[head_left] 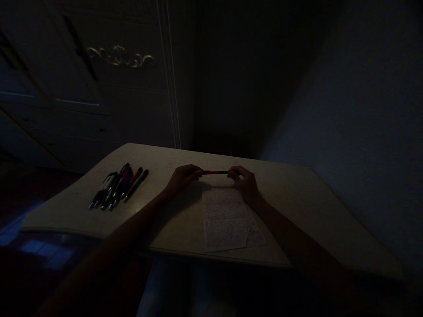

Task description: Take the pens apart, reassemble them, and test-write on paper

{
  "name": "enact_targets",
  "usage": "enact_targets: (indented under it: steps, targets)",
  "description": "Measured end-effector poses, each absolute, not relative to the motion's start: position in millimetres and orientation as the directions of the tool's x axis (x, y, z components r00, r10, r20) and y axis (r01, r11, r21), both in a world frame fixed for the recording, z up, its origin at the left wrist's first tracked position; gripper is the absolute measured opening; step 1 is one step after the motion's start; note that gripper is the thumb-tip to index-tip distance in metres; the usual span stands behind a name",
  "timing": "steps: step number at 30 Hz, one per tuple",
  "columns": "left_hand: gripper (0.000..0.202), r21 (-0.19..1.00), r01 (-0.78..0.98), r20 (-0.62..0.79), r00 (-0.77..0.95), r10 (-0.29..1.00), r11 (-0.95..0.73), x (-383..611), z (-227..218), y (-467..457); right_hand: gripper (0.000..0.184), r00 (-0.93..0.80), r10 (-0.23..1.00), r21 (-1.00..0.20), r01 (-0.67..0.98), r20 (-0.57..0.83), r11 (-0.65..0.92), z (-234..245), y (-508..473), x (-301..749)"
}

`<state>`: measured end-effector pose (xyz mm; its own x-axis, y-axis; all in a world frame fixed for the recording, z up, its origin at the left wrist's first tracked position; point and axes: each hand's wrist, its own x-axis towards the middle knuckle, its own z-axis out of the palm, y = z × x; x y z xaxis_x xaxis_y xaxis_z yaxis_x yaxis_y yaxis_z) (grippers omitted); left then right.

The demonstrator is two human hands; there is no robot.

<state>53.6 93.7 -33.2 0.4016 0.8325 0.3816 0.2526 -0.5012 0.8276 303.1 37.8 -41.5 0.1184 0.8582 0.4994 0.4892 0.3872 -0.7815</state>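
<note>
Between my two hands a slim pen [214,172], red in the middle and dark toward the ends, is held level above the table. My left hand [183,177] pinches its left end, and my right hand [243,179] pinches the right end with thumb and fingers. Just below the pen lies a sheet of paper [224,220] covered in small writing, with a second piece showing at its lower right. Off to the left, several pens [119,187] with dark, red, white and green parts lie in a loose bunch. The dim light hides finer detail.
The pale table [287,207] has its front edge close to my body. Behind it on the left stands a cabinet [139,105] with a scrolled ornament [120,56]. A wall [357,114] rises along the right side.
</note>
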Motion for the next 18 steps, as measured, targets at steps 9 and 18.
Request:
enact_targets:
  steps: [9,18]
  targets:
    - [0.025,0.795,0.28,0.43,0.367,0.825,-0.539,51.6,-36.9,92.8,0.018,0.039,0.842,-0.692,0.592,0.537,0.414,-40.4,36.6,304.2]
    - [0.014,0.762,0.225,0.496,0.399,0.771,-0.607,53.0,-36.0,91.1,0.039,0.035,0.862,-0.675,0.638,0.506,0.37,-40.4,34.7,300.2]
